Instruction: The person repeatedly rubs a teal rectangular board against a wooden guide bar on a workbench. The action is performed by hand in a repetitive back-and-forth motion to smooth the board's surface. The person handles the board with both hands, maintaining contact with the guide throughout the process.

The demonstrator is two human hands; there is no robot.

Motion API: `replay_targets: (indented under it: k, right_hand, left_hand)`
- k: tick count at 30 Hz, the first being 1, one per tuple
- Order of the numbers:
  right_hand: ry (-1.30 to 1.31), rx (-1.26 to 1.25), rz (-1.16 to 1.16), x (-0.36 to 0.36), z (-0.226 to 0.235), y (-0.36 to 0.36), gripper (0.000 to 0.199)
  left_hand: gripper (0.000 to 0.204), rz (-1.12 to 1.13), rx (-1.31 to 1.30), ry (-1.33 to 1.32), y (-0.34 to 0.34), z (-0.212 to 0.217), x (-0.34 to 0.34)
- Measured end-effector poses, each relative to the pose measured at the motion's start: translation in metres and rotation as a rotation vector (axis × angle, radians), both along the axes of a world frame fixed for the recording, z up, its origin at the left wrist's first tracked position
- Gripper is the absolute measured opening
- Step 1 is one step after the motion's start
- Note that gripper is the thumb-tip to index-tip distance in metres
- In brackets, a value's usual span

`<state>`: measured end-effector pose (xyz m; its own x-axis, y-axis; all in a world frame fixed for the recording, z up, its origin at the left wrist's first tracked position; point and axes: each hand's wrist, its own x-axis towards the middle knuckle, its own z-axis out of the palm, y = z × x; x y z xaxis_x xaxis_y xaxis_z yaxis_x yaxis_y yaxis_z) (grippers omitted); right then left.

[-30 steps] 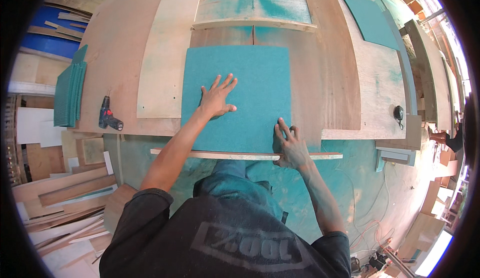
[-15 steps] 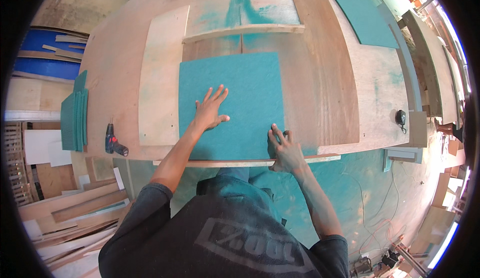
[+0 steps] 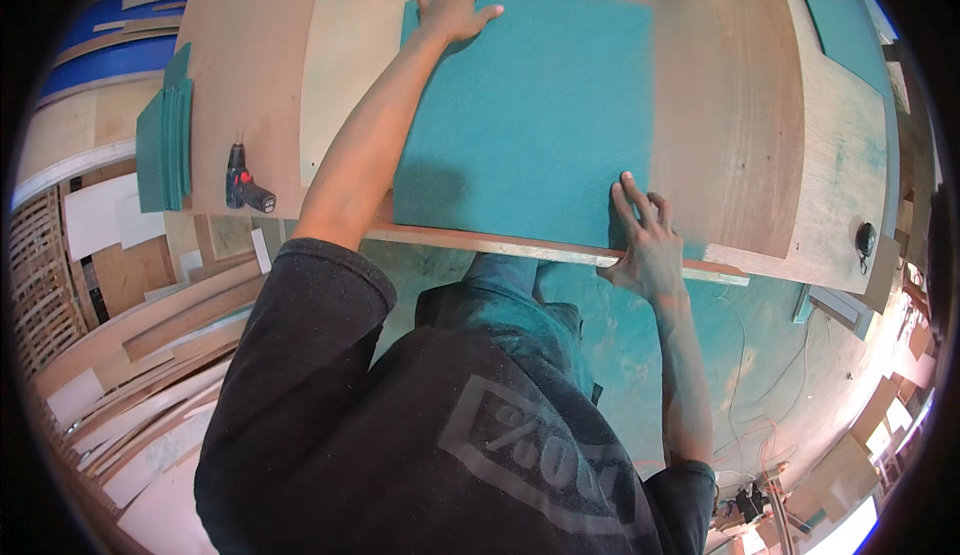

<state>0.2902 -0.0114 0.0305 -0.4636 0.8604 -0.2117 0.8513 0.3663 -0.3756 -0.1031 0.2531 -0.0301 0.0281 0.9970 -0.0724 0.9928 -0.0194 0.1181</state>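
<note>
Head view: the left hand point(image 3: 458, 13), mid-board a second earlier, had reached the far left corner of a flat, nearly square, teal-coloured board point(image 3: 530, 125). It lay there palm down, fingers loosely open, gripping nothing visible. The right hand point(image 3: 645, 240) stayed at the near right corner, partly open, its fingers bent on top and its thumb by a pale, narrow wooden strip point(image 3: 560, 250); whether it pinched anything could not be told. The board looked matte and evenly coloured, lying along the near edge of a broad, pale wooden worktable point(image 3: 240, 55). A black-and-red cordless drill point(image 3: 245, 180) and a stack of thin teal boards point(image 3: 165, 145) sat to the left, above piled wood offcuts point(image 3: 160, 335).
</note>
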Motion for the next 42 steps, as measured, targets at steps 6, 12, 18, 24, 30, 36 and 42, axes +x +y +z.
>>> replay_targets:
  k: [6,12,18,24,30,36,42]
  right_hand:
    - [0.046,0.030,-0.047,0.001,-0.006,-0.005,0.114]
    - [0.084,0.047,-0.038,0.002,-0.009,-0.004,0.114]
    - [0.110,0.061,-0.031,0.008,-0.012,-0.006,0.104]
    - [0.128,0.060,-0.050,0.007,-0.012,-0.008,0.102]
    - [0.127,0.031,-0.040,0.009,-0.015,-0.003,0.104]
    - [0.143,0.045,-0.028,0.003,-0.016,0.032,0.106]
    - [0.116,0.034,-0.030,-0.003,-0.015,0.089,0.108]
  left_hand:
    - [0.060,0.002,0.114,-0.111,-0.012,-0.014,0.008]
    - [0.087,-0.029,-0.047,-0.046,-0.003,-0.012,-0.006]
    - [0.104,-0.076,-0.098,-0.019,-0.009,-0.012,0.005]
    - [0.111,-0.094,-0.210,-0.029,-0.040,0.004,0.025]
    - [0.109,-0.079,-0.224,-0.028,-0.039,0.004,0.032]
    - [0.106,-0.070,-0.225,0.016,-0.007,0.000,0.025]
    - [0.105,-0.077,-0.252,0.062,0.062,-0.001,0.021]
